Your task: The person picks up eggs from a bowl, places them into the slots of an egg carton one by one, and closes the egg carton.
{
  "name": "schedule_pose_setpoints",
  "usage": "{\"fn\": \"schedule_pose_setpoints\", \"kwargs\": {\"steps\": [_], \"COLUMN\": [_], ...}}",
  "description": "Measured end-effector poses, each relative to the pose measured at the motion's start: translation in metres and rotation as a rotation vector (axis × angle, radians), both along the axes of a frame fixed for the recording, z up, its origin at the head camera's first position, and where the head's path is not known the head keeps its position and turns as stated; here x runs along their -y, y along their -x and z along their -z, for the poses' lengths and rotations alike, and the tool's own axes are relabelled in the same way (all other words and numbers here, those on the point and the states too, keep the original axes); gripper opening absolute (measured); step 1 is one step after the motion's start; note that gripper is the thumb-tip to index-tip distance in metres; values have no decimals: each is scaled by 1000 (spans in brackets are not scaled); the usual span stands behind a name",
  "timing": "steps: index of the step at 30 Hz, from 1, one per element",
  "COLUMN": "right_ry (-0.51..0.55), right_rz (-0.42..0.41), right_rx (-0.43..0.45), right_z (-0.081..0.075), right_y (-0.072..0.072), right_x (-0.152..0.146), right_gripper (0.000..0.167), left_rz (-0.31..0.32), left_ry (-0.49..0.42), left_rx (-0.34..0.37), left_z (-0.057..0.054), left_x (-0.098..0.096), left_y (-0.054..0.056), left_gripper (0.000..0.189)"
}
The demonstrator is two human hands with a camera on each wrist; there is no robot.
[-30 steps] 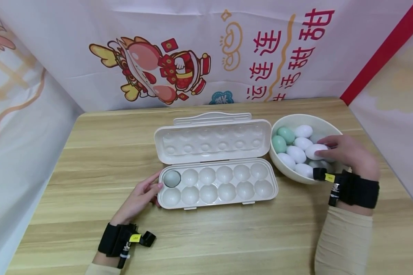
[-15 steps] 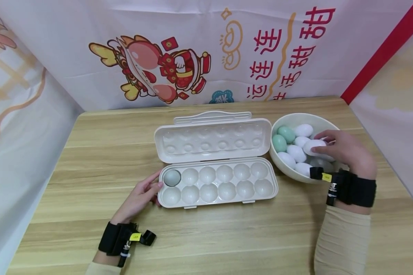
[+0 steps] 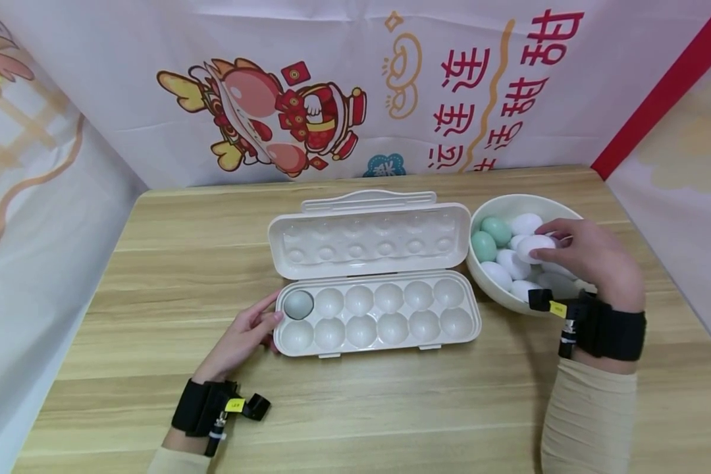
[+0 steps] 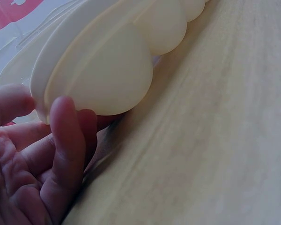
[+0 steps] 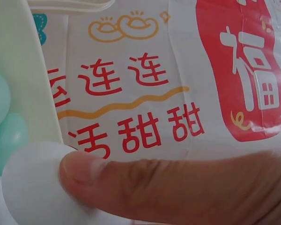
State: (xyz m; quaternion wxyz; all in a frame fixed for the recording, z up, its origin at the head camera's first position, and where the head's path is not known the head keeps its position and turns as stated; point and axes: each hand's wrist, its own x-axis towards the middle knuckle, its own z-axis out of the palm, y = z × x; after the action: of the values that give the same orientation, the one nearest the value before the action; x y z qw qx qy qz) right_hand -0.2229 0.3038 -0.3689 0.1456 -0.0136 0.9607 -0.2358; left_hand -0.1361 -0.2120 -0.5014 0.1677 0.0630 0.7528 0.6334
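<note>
My right hand (image 3: 598, 257) pinches a white egg (image 3: 535, 249) between thumb and fingers, over the cream bowl (image 3: 493, 297). In the right wrist view the thumb presses on that egg (image 5: 33, 185); the other fingers are hidden. White eggs and two pale green eggs (image 3: 496, 231) lie in the bowl. Left of it stands an opened white plastic egg box (image 3: 385, 347) with two rows of cups. One grey-blue egg (image 3: 299, 305) sits in its back left cup. My left hand (image 3: 239, 342) holds the box's left end, fingers partly beneath the rounded cup (image 4: 103, 70) in the left wrist view.
The box's lid (image 3: 370, 243) leans back behind the cups, close against the bowl. A wooden table (image 3: 367, 415) carries everything. Printed white cloth (image 3: 308, 39) stands along the table's back, with more cloth at both sides.
My right hand has lifted the white egg from among the others and moved it slightly left and toward the back. The left hand keeps its hold on the egg box.
</note>
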Motion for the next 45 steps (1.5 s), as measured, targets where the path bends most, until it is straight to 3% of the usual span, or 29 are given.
{"fn": "schedule_pose_setpoints", "kwargs": {"steps": [10, 19, 45], "right_ry": [-36, -40, -16], "right_rz": [-49, -106, -257], "right_rx": [-87, -110, -255], "right_z": [-9, -14, -18], "right_y": [-6, -10, -15], "right_x": [12, 23, 63], "right_gripper": [56, 53, 40], "left_rz": [4, 16, 2], "left_ry": [2, -4, -6], "left_rx": [-12, -22, -20], "left_z": [1, -1, 0], "left_x": [1, 1, 2], "left_y": [1, 2, 1], "left_gripper": [54, 54, 54]}}
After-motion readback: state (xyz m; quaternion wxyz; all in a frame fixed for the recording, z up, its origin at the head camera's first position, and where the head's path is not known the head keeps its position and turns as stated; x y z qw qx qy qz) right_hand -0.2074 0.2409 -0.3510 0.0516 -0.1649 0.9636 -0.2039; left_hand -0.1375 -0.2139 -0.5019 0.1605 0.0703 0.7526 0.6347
